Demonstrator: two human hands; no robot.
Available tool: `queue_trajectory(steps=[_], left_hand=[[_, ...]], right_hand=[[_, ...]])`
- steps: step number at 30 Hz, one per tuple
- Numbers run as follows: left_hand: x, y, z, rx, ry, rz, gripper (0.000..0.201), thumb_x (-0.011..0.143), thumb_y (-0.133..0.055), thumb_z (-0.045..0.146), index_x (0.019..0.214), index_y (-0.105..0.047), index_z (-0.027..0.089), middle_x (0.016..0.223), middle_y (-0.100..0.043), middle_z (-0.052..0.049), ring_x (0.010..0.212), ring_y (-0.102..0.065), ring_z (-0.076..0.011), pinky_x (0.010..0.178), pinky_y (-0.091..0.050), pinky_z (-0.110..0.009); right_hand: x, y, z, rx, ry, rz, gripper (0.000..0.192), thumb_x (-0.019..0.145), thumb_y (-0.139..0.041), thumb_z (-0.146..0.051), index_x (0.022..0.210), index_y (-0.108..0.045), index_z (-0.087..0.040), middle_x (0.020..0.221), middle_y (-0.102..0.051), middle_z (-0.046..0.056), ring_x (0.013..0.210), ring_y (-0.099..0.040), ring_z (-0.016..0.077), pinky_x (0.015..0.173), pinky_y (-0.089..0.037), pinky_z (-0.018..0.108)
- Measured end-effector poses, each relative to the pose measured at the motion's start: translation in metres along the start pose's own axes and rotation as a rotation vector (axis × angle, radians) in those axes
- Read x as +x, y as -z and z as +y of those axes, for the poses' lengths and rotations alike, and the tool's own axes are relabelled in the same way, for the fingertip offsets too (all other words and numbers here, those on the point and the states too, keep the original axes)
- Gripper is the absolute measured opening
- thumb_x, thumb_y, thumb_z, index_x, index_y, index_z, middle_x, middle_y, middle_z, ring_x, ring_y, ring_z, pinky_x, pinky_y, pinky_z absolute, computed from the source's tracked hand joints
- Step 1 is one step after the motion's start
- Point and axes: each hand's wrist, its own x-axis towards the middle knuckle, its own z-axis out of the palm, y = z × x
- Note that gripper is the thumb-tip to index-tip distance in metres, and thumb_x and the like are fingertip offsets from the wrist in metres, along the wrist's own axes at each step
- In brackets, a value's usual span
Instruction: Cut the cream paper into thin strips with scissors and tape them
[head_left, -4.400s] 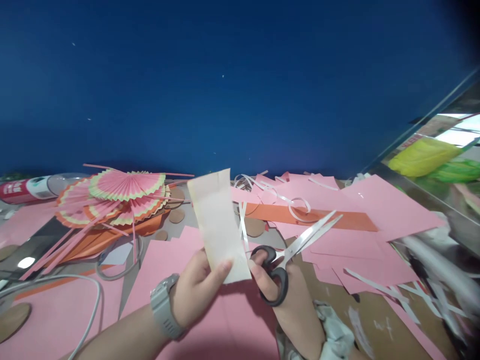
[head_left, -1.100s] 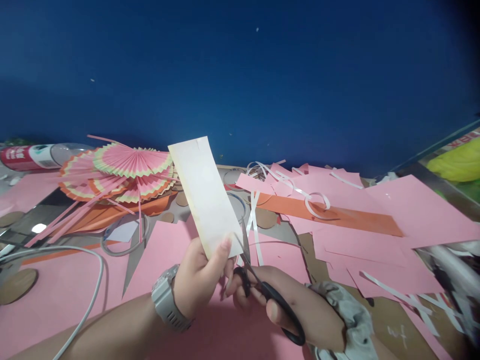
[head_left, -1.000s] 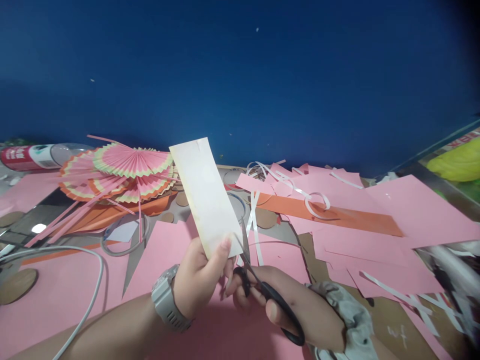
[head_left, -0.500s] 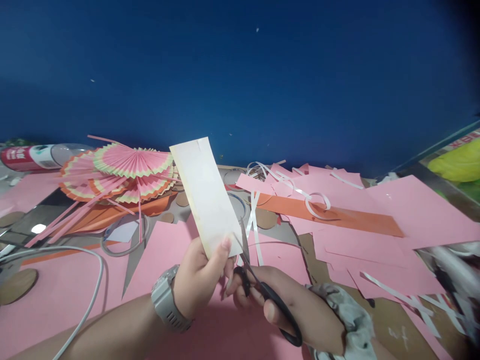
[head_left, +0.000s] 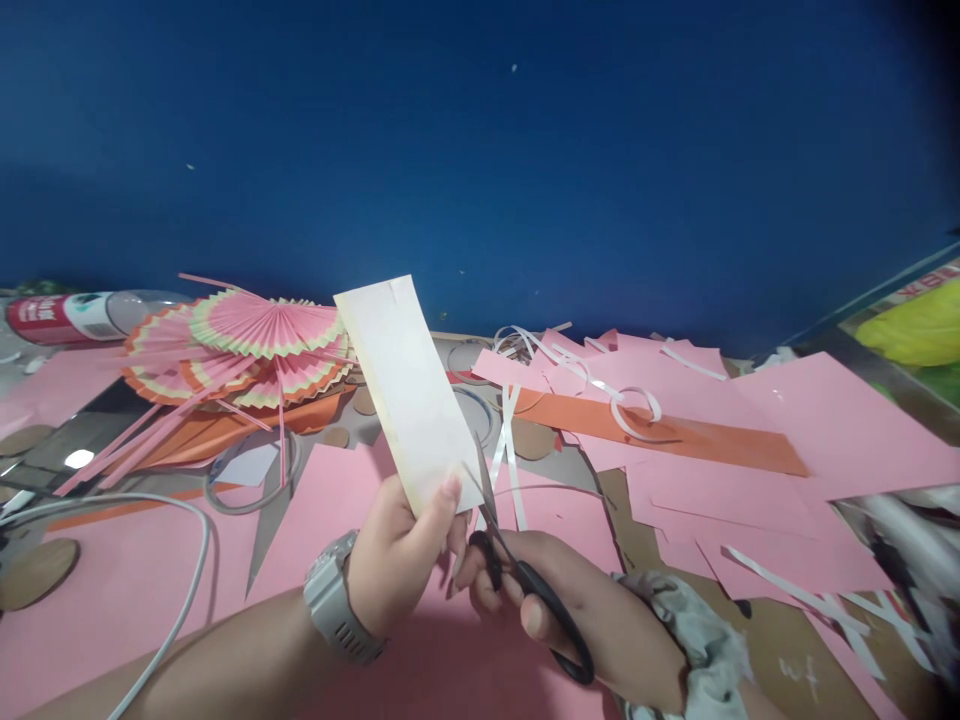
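A strip of white paper [head_left: 416, 390] with a yellowish left edge stands tilted in front of me. My left hand [head_left: 409, 550] pinches its lower end, thumb on the near face. Black-handled scissors [head_left: 551, 610] are in my right hand [head_left: 555, 580], fingers through the loops. Their blades are parted and lie at the strip's lower right edge, one on each side of the paper. The two hands are close together, almost touching, above a pink sheet [head_left: 442, 660].
Folded pink paper fans [head_left: 255, 345] and a bottle [head_left: 75, 318] lie at the back left, near a white cable [head_left: 199, 570]. Pink sheets [head_left: 720, 500], an orange strip [head_left: 675, 430] and white paper curls [head_left: 636, 415] cover the right. A blue wall [head_left: 480, 180] rises behind.
The white strip has shifted slightly left at its top. The scissors' handles have drawn a little inward, and the blades sit slightly closer together.
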Motion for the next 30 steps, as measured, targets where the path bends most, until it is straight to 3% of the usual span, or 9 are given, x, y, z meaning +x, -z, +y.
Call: queue_trajectory(steps=[10,30], left_hand=[[0.001,0.001,0.001,0.081,-0.006,0.05,0.05,0.091,-0.04,0.044,0.05,-0.043,0.015,0.037,-0.041,0.004,0.032,-0.051,-0.0095,0.033,-0.031,-0.018],[0.0,0.002,0.006,0.303,0.018,0.152,0.055,0.088,-0.039,0.052,0.046,-0.042,0.017,0.035,-0.04,0.003,0.032,-0.046,-0.0091,0.035,-0.034,-0.02]], right_hand=[[-0.001,-0.004,-0.004,0.113,-0.032,0.065,0.064,0.068,-0.048,-0.075,0.082,-0.059,-0.014,0.07,-0.043,-0.001,0.057,-0.032,0.0115,0.052,-0.027,0.026],[0.0,-0.002,0.005,0.065,-0.024,0.061,0.059,0.072,-0.047,-0.072,0.082,-0.057,-0.014,0.069,-0.042,-0.001,0.061,-0.035,0.0138,0.058,-0.029,0.027]])
